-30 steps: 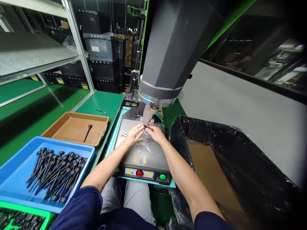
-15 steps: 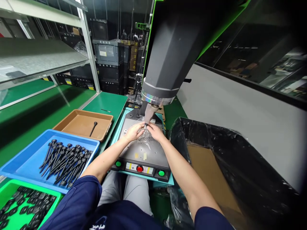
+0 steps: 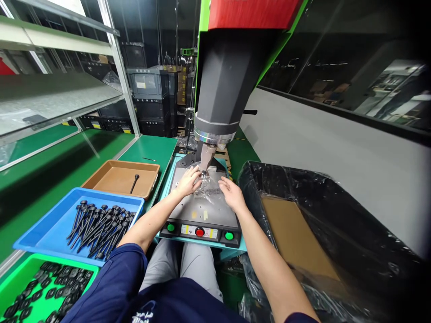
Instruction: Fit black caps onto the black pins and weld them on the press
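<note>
My left hand (image 3: 189, 181) reaches in from the left beside the tip of the press machine's metal horn (image 3: 206, 158). Its fingers are stretched out, and I see nothing held in them. Under the horn tip sits a small dark part (image 3: 204, 174), on or in a clear plastic-looking fixture (image 3: 209, 186); whether my left fingertips touch it I cannot tell. My right hand (image 3: 232, 194) hovers to the right of the fixture, fingers loosely extended and holding nothing. Both hands are over the grey metal base plate (image 3: 188, 211).
Green buttons (image 3: 229, 235) and a red button (image 3: 200, 232) line the machine's front. To the left are a brown tray (image 3: 101, 181) with one black stemmed part (image 3: 134, 183), a blue tray (image 3: 43, 226) of similar parts, and a green bin (image 3: 20, 280). A black-lined box (image 3: 323, 202) stands right.
My right hand has drawn back to the right, away from the part under the horn. The left hand has shifted slightly and its fingers have straightened. The camera view has tilted up.
</note>
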Demonstrator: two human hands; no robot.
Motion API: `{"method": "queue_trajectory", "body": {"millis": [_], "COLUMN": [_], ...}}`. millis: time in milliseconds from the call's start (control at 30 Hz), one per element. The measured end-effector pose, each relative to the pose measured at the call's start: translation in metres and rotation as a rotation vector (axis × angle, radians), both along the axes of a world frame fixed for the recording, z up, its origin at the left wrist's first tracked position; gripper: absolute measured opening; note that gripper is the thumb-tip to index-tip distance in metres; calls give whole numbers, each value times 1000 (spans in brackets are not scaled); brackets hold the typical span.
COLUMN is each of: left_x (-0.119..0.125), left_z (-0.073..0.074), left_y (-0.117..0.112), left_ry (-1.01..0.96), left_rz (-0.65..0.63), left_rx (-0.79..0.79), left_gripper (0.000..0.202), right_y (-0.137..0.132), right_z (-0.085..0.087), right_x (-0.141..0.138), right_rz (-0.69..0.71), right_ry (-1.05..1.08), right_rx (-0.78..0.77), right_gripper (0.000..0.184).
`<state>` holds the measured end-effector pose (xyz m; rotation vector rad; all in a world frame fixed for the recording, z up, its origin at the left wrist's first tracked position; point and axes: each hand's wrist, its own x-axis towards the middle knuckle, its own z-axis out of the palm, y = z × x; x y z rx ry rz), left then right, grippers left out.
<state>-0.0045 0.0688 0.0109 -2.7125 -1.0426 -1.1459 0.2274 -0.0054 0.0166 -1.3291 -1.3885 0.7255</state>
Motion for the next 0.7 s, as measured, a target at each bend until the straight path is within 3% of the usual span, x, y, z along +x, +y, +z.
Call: {"method": "queue_trajectory", "body": {"millis": [467,600,700], "left_x": [-10,-26,-43], "left_z": [10,5,-10], "left_y": [-16,-33,-60], "left_ry": [-77,-188,-311], "left_rz": [18,53,156], "left_rx": [-3,-24,-66], "left_gripper": [42,46,47], "right_y": [-70,-100,-125], "right_z": [-4,-25,-55], "right_x": [6,14,22], "right_rz": [-28,-148,-337], "right_ry": [56,74,59], "right_rx": [29,30,5], "right_gripper": [58,56,52]}}
